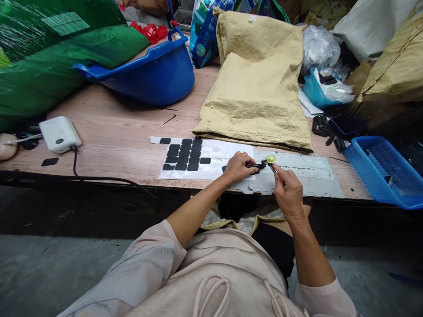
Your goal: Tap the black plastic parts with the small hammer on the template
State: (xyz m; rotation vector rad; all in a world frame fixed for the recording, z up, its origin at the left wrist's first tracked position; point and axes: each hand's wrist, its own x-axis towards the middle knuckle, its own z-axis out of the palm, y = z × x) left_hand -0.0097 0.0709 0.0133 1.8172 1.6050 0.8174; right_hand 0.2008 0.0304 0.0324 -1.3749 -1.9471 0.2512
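Note:
My left hand (238, 166) is closed on a slim black part (255, 165), pinched just above the work surface. My right hand (288, 190) is closed around a thin metal tool, mostly hidden by the fingers, with its tip near the black part. A small round yellow-green piece (271, 159) sits at the far end of the black part; whether they are joined I cannot tell. Under the hands lies a grey board (317, 176) with clear tape on it. To the left, a white sheet (211, 169) carries rows of black rounded-square pads (183, 154).
A tan sack (254, 88) lies behind the hands. A blue basin (148, 79) and a green bag (66, 53) stand back left, a white charger (61, 134) with a cable at left. A blue basket (386, 171) sits right, beside loose black parts (320, 125). Another person's arm shows at the back.

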